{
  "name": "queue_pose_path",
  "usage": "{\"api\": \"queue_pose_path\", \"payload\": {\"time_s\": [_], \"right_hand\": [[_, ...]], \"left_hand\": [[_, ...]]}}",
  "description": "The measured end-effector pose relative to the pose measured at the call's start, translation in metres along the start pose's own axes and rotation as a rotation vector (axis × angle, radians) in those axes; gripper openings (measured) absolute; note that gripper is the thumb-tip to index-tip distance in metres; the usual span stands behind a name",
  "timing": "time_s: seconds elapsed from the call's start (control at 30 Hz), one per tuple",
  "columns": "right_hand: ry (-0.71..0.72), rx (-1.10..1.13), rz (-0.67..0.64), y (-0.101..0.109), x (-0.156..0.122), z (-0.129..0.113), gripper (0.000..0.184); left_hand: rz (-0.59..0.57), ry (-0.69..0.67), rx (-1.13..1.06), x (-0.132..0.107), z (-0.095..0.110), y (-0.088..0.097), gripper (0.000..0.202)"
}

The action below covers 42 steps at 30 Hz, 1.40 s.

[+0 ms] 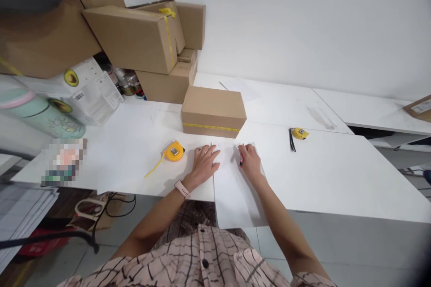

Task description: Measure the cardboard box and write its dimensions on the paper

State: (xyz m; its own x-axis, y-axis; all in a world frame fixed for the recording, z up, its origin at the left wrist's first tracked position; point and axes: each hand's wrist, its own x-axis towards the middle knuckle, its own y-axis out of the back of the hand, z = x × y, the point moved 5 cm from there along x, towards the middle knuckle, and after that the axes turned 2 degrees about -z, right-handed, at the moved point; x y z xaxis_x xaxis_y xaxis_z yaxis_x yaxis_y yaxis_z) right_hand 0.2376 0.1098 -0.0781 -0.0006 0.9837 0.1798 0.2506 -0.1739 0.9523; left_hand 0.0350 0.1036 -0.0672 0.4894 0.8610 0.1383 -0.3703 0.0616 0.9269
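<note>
A white paper sheet [235, 204] lies on the table, its near end reaching past the front edge. My left hand [204, 161] rests with fingers spread at the sheet's left side, a pink band on its wrist. My right hand [249, 161] is closed around a slim red and black tool [241, 159] over the sheet; its exact kind cannot be made out. Just beyond both hands stands a closed brown carton [213, 110] with a yellow measuring strip along its front. Left of my left hand is an orange tape measure [174, 151], its yellow tape partly pulled out.
A second yellow tape measure [299, 133] with a black strap lies to the right. Stacked cartons [134, 36] fill the back left. A mint-green bottle [43, 112] stands at the left beside a white box [90, 94]. Printed paper [240, 88] lies behind the carton.
</note>
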Motion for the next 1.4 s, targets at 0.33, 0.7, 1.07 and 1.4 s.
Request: {"api": "queue_pose_path", "payload": {"time_s": [0.33, 0.7, 1.07, 1.4], "right_hand": [[-0.01, -0.106, -0.074, 0.006, -0.001, -0.01, 0.051], [-0.085, 1.49, -0.4, 0.046, 0.023, -0.105, 0.046], [-0.182, 1.556, 0.026, 0.113, 0.14, -0.021, 0.035], [-0.434, 1.417, 0.151, 0.074, 0.196, 0.016, 0.024]], "left_hand": [[0.262, 0.465, -0.083, -0.068, -0.104, 0.056, 0.065], [-0.012, 0.076, -1.148, -0.007, -0.033, 0.1, 0.047], [0.107, 0.098, -1.294, 0.081, -0.09, 0.181, 0.039], [0.175, 0.377, -1.459, 0.12, -0.195, 0.201, 0.028]]}}
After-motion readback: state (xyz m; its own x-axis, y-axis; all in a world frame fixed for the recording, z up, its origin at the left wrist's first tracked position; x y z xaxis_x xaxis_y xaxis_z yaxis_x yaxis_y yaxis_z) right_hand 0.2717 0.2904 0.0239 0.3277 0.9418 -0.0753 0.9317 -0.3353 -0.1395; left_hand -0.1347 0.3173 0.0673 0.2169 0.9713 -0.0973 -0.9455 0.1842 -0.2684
